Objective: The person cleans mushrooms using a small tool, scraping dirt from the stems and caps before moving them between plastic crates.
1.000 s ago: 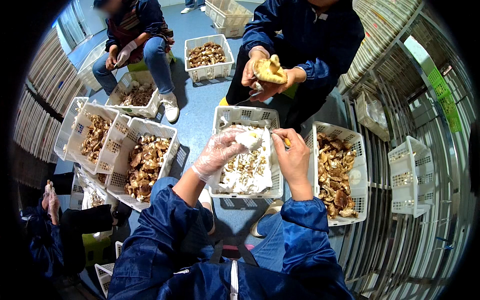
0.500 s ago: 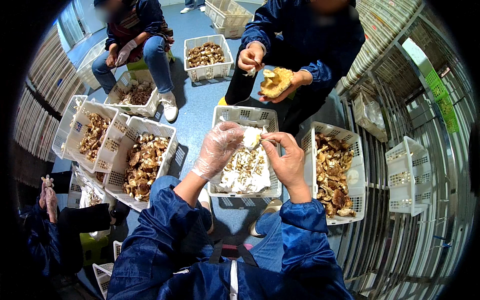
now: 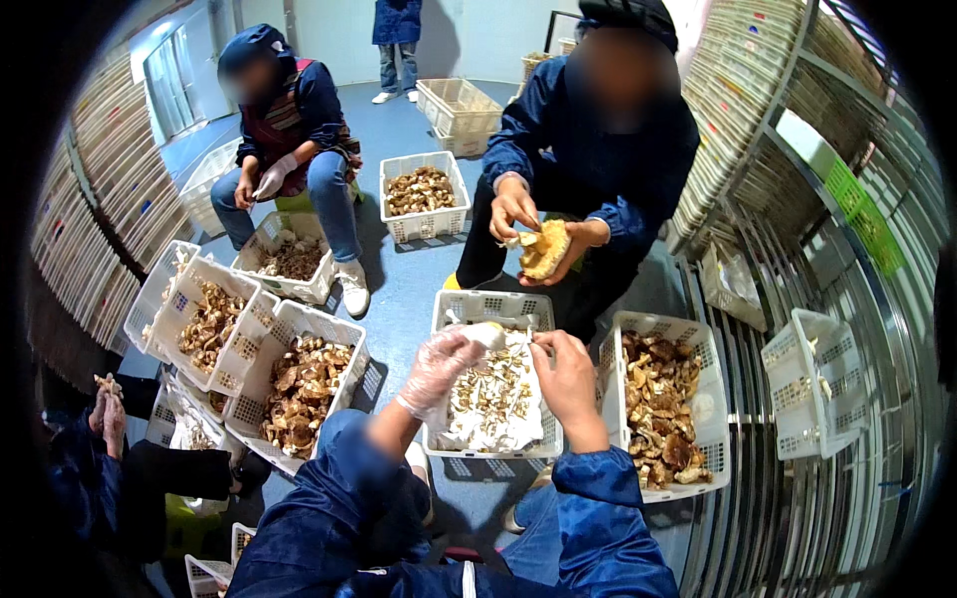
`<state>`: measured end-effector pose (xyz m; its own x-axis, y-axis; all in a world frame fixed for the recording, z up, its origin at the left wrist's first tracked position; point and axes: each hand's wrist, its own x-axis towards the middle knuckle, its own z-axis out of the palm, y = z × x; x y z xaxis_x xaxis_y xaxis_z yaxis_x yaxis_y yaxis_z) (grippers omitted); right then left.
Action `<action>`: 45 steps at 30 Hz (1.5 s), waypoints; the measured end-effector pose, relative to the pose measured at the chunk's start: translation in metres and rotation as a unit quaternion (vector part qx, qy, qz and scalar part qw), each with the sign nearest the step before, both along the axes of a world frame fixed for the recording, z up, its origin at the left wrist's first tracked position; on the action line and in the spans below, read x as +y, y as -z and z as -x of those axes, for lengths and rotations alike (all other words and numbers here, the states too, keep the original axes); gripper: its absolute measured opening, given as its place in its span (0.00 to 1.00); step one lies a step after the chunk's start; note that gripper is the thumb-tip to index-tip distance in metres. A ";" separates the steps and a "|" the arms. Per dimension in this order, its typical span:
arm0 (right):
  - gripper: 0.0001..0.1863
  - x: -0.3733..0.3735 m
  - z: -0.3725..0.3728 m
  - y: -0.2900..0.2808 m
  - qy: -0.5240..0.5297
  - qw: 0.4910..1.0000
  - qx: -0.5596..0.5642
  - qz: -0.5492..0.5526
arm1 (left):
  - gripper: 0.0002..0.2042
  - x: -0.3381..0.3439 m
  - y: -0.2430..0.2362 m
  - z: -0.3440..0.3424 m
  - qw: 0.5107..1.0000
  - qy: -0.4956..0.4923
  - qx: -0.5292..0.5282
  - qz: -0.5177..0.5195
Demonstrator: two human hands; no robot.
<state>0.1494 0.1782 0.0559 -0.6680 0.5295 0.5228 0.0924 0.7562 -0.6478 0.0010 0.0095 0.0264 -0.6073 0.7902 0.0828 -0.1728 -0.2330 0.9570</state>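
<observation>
My left hand (image 3: 439, 371), in a thin clear plastic glove, is closed round a pale mushroom (image 3: 486, 336) with a yellowish tip. Bare, my right hand (image 3: 566, 377) is beside it with thumb and fingers pinched together; whatever it grips is too small to make out. Both hands are above a white slotted crate (image 3: 488, 302) between my knees. Small brown-and-white mushroom scraps (image 3: 493, 391) lie on a white lining in that crate. Close to my right hand stands another white crate holding brown-capped mushrooms (image 3: 663, 409).
Facing me, a seated co-worker holds a large yellow mushroom (image 3: 545, 249). To my left, a crate of brown mushrooms (image 3: 304, 391) adjoins stacked crates (image 3: 179, 299). Farther off are a crate of mushrooms (image 3: 419, 191) and another seated person (image 3: 289, 149). Metal racking (image 3: 797, 518) lines the right side.
My hands have drawn apart, and the mushroom stays in my left hand. The view has tilted up. The co-worker facing me has brought a hand onto the yellow mushroom.
</observation>
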 end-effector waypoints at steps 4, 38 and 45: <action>0.07 0.012 -0.017 0.027 -0.025 0.997 -0.061 -0.030 | 0.17 0.011 0.001 -0.019 0.998 0.004 -0.064 0.027; 0.19 -0.086 -0.021 0.142 -0.124 0.985 -0.116 0.030 | 0.25 0.432 -0.136 -0.346 0.826 0.531 0.164 -0.093; 0.18 -0.132 0.003 0.127 -0.183 0.978 -0.098 0.020 | 0.15 0.348 -0.004 -0.192 0.604 0.460 0.585 0.284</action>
<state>0.1462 0.0465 -0.0713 -0.9021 0.2536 0.3491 -0.0540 0.7363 -0.6745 0.1931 0.3578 0.0303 0.3228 0.8512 -0.4138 0.8934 -0.1297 0.4301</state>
